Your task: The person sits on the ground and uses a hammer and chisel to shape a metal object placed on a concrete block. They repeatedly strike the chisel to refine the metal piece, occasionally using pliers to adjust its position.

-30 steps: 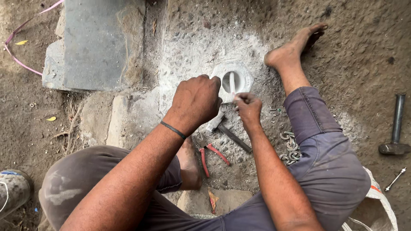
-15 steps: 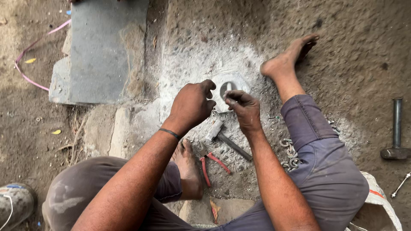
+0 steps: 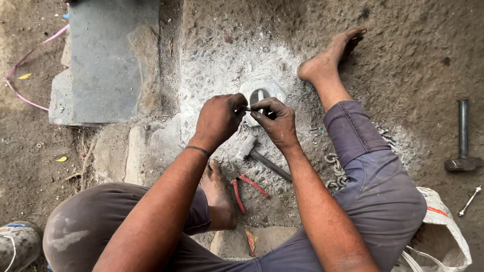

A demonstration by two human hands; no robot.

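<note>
My left hand (image 3: pixel 218 119) and my right hand (image 3: pixel 275 120) meet fingertip to fingertip over the ash-covered ground, pinching a small dark metal piece (image 3: pixel 248 109) between them. Just beyond the fingers sits a small white block with a dark slot (image 3: pixel 261 91). Below the hands a hammer (image 3: pixel 258 155) lies on the ground, and red-handled pliers (image 3: pixel 244 190) rest beside my left foot (image 3: pixel 218 197). My right foot (image 3: pixel 327 56) stretches out past the ash patch.
A grey stone slab (image 3: pixel 106 60) stands at the upper left with a pink cord (image 3: pixel 25 70) beside it. Metal chain links (image 3: pixel 337 170) lie by my right leg. A second hammer (image 3: pixel 463 136) and a bolt (image 3: pixel 470 200) lie at the right, near a white sack (image 3: pixel 443 231).
My hands have come together and shifted upward toward the white block, now both pinching the small metal piece. The view has tilted, so everything sits lower in the frame.
</note>
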